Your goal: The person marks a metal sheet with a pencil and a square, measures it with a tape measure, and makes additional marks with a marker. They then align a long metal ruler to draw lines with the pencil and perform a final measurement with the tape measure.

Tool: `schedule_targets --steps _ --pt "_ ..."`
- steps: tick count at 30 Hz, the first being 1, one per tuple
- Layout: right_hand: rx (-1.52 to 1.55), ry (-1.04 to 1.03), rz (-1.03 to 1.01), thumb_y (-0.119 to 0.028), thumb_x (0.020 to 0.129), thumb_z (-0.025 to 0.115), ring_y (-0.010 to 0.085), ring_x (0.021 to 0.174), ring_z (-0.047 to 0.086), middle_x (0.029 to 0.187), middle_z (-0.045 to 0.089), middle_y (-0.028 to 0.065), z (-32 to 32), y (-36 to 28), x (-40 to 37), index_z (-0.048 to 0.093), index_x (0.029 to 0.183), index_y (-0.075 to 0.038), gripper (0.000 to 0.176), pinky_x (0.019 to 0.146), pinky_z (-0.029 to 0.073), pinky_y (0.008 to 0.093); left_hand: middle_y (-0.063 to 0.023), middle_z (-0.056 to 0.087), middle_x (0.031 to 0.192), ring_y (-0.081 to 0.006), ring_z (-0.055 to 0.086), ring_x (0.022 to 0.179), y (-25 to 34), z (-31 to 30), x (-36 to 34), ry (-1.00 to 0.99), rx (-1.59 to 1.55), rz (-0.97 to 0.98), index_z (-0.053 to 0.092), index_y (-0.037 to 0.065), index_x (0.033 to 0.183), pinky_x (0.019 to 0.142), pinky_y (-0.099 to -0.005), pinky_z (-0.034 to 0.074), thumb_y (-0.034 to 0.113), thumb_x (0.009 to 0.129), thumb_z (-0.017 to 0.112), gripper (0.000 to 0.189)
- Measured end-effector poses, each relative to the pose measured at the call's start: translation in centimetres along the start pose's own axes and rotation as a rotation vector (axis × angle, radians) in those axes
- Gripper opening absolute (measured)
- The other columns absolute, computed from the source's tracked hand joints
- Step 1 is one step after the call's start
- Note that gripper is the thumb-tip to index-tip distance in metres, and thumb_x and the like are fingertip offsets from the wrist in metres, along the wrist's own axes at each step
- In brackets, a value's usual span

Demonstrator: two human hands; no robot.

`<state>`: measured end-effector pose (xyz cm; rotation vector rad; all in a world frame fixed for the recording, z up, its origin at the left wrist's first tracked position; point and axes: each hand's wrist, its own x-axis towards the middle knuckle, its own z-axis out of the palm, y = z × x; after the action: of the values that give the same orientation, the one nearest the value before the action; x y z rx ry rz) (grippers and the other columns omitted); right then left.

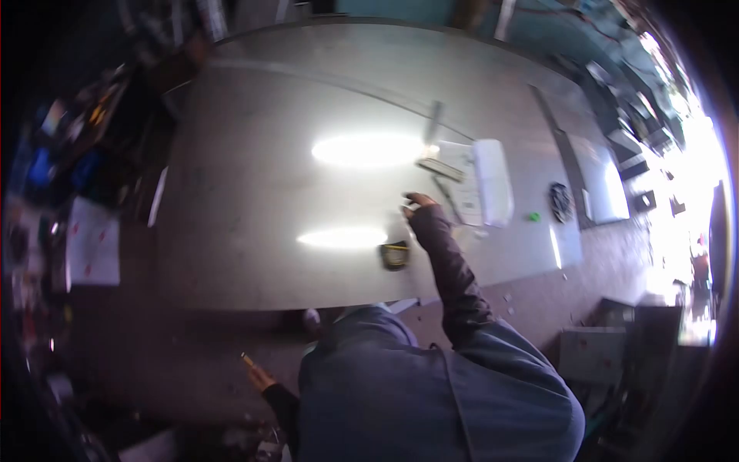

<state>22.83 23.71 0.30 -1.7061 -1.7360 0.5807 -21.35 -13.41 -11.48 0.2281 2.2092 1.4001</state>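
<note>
- A broad grey metal tabletop (254, 192) fills the middle of the view, with 2 bright streaks of reflected light on it
- A black and yellow tape measure (394, 256) sits on bare metal close to the near edge
- Flat papers (459, 171) lie toward the right, with a long white roll (493, 183) resting along their right side
- A thin metal bar (435, 123) lies just beyond the papers
- Right of the roll are a small green thing (533, 217) and, near it, a dark coil (560, 202)
- A long dark strip (560, 150) runs along the right side, and a short white strip (555, 248) lies near the right corner
</note>
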Motion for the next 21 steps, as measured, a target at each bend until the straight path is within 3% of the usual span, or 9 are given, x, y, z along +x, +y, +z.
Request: schedule_targets --steps 3,4,6,9,13,16,17,19,21 --pt "0.117 0.033 0.148 -0.015 0.077 0.069 0.0164 0.077 0.065 0.087 0.068 0.0078 -6.2 -5.4 1.0 0.065 0.105 -0.011 0.028 0.072 0.051 0.0291 -0.0007 0.047 0.075 -0.01 0.041 0.059 3.1 1.9 -2.1 0.012 0.062 -0.08 0.052 0.001 0.115 0.05 -0.0228 0.034 0.043 0.091 0.052 0.048" --pt "0.167 0.131 0.085 -0.014 0.077 0.069 0.0142 0.076 0.064 0.087 0.068 0.0071 -8.0 -5.3 1.1 0.066 0.103 -0.011 0.026 0.072 0.05 0.0279 -0.0007 0.047 0.075 -0.01 0.041 0.059 2.9 2.4 -1.7 0.002 0.073 -0.073 0.052 0.001 0.115 0.05 -0.0228 0.034 0.043 0.091 0.052 0.048" --pt "0.155 0.299 0.05 -0.018 0.079 0.067 0.0173 0.072 0.065 0.086 0.068 0.0083 -11.4 -1.3 2.2 0.065 0.103 -0.01 0.025 0.068 0.051 0.0305 -0.0019 0.051 0.083 -0.0096 0.043 0.063 2.8 2.9 -0.5 -0.044 0.171 0.154 0.052 0.001 0.117 0.053 -0.0227 0.035 0.042 0.091 0.053 0.049" --pt "0.044 0.367 0.257 -0.018 0.079 0.066 0.0194 0.076 0.066 0.088 0.068 0.0111 -16.5 3.9 2.8 0.064 0.107 -0.01 0.029 0.071 0.052 0.0314 -0.0053 0.053 0.094 -0.0123 0.049 0.075 4.8 3.2 1.1 -0.078 0.202 0.149 0.052 -0.001 0.118 0.063 -0.0243 0.039 0.042 0.091 0.054 0.051" --pt "-0.191 0.086 0.38 -0.022 0.078 0.065 0.0243 0.08 0.065 0.087 0.068 0.013 -17.9 8.7 2.5 0.063 0.105 -0.005 0.032 0.077 0.05 0.0333 -0.0082 0.055 0.102 -0.0163 0.052 0.088 5.5 3.2 3.5 -0.089 0.214 0.246 0.051 -0.003 0.118 0.076 -0.027 0.041 0.039 0.09 0.057 0.051" --pt "-0.03 -0.037 0.348 -0.022 0.082 0.062 0.021 0.075 0.062 0.083 0.066 0.0116 -17.1 5.1 2.0 0.064 0.103 -0.005 0.028 0.071 0.048 0.0323 -0.0133 0.056 0.113 -0.0219 0.053 0.105 5.3 2.7 4.4 -0.087 0.155 0.318 0.051 -0.005 0.118 0.091 -0.0306 0.039 0.032 0.088 0.061 0.05" --pt "-0.021 -0.043 0.354 -0.022 0.082 0.062 0.021 0.075 0.062 0.083 0.066 0.0116 -15.9 5.0 2.3 0.064 0.103 -0.005 0.028 0.071 0.048 0.0323 -0.0133 0.056 0.113 -0.0219 0.053 0.105 5.8 2.5 4.2 -0.083 0.165 0.322 0.051 -0.005 0.118 0.091 -0.0306 0.039 0.032 0.088 0.061 0.05" --pt "-0.16 -0.26 0.07 -0.023 0.081 0.063 0.0244 0.076 0.063 0.085 0.066 0.0138 -13.8 6.2 3.9 0.064 0.101 -0.003 0.029 0.072 0.048 0.0329 -0.015 0.055 0.117 -0.0231 0.052 0.109 6.9 2.8 3.5 -0.111 0.275 0.274 0.05 -0.005 0.118 0.094 -0.0316 0.038 0.029 0.088 0.062 0.047" --pt "-0.355 -0.337 -0.153 -0.027 0.078 0.065 0.0297 0.079 0.063 0.084 0.065 0.0171 -9.2 10.9 6.3 0.064 0.097 -0.001 0.032 0.073 0.049 0.0361 -0.015 0.055 0.118 -0.0233 0.052 0.11 8.4 3.8 1.8 -0.13 0.218 0.267 0.05 -0.005 0.119 0.095 -0.0318 0.038 0.027 0.088 0.062 0.046"
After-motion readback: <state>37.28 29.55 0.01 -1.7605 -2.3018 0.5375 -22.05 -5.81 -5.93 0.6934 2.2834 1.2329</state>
